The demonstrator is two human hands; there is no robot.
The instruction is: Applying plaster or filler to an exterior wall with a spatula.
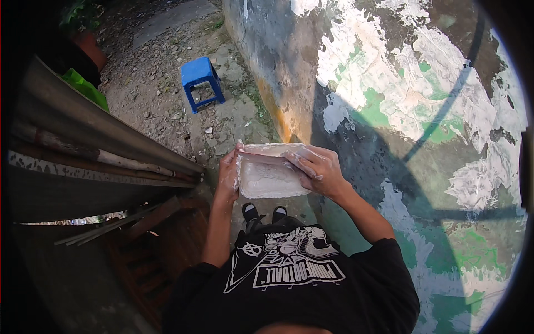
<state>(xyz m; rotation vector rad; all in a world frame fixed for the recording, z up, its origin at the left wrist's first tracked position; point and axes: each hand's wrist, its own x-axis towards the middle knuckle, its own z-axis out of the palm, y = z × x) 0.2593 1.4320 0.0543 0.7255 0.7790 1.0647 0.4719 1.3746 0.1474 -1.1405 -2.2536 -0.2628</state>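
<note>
In front of my body is a white rectangular tub (272, 195) with white paste (270, 177) inside and crusted on its rim. My left hand (227, 173) grips the tub's left side, fingers closed on the edge. At the right, my right hand (321, 170) is closed with its fingertips over the tub. In it is the right end of a flat, pale strip (264, 157), smeared with paste, lying across the tub's far part; its exact kind cannot be made out. White smears cover the fingers of both hands.
A wall (384, 150) with patchy white coating over green and grey rises close at my right. Ahead stands a blue plastic stool (199, 78) on rubble-strewn ground. Sheet panels with a wooden pole (128, 161) and a brown slatted wooden piece (153, 250) are at my left.
</note>
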